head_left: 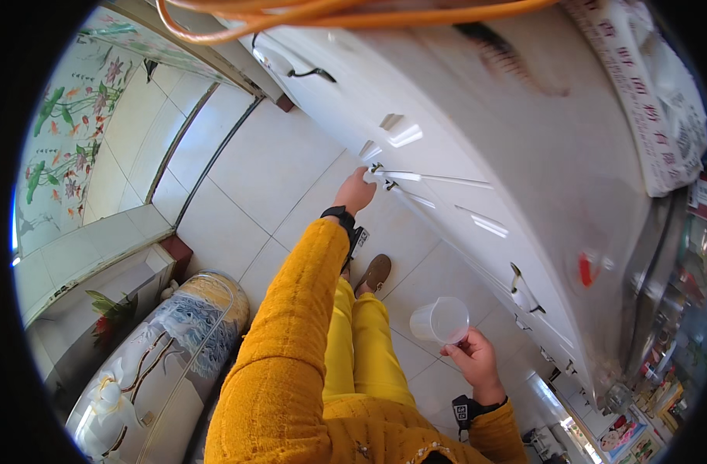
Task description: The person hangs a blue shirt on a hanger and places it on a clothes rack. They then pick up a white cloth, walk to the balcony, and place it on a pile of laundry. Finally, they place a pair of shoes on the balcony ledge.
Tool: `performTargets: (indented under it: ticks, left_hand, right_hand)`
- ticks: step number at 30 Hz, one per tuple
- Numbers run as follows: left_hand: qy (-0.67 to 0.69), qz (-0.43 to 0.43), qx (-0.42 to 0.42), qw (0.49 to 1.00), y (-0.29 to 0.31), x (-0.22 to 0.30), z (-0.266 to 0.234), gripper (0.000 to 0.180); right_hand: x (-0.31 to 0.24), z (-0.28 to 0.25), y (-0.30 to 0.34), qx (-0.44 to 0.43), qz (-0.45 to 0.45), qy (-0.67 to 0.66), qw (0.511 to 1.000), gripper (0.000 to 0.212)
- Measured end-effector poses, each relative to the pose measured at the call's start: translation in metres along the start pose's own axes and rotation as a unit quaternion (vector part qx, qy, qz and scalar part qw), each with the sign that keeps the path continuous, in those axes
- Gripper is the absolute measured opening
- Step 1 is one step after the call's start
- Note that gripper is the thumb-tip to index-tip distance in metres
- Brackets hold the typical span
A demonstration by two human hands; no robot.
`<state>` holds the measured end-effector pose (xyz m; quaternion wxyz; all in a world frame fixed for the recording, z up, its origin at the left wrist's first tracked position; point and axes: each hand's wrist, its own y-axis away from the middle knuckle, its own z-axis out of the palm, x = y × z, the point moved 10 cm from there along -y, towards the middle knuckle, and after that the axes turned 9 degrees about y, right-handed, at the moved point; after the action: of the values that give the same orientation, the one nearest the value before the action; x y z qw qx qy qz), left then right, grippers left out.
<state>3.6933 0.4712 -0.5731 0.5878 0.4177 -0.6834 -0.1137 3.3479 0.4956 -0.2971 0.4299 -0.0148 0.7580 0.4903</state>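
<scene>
My left hand (356,192) reaches forward to the white cabinet front, its fingers closed at a small dark metal cabinet handle (376,168). The fingertips are partly hidden there. A second matching handle (390,185) sits just beside it. In my right hand (477,362) is a clear plastic cup (442,320), pinched near its rim between thumb and fingers. The cup is tilted over the floor, and I see nothing inside it.
A white countertop (524,131) runs above the cabinets, with an orange hose (353,17) and a printed white sack (647,100) on it. At left stands a large decorated cylindrical container (160,363). A brown shoe (377,272) rests on the tiled floor (268,166).
</scene>
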Motion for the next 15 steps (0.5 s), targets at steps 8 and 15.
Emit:
performTargets:
  ticks: [8, 15]
  left_hand:
    - [-0.041, 0.057, 0.04, 0.997, 0.012, -0.042, 0.002, 0.041]
    - [-0.065, -0.003, 0.073, 0.995, 0.086, -0.213, -0.092, 0.035]
  right_hand:
    - [-0.004, 0.029, -0.063, 0.006, -0.092, 0.138, 0.986, 0.008]
    - [-0.067, 0.083, -0.134, -0.027, -0.152, 0.079, 0.985, 0.01]
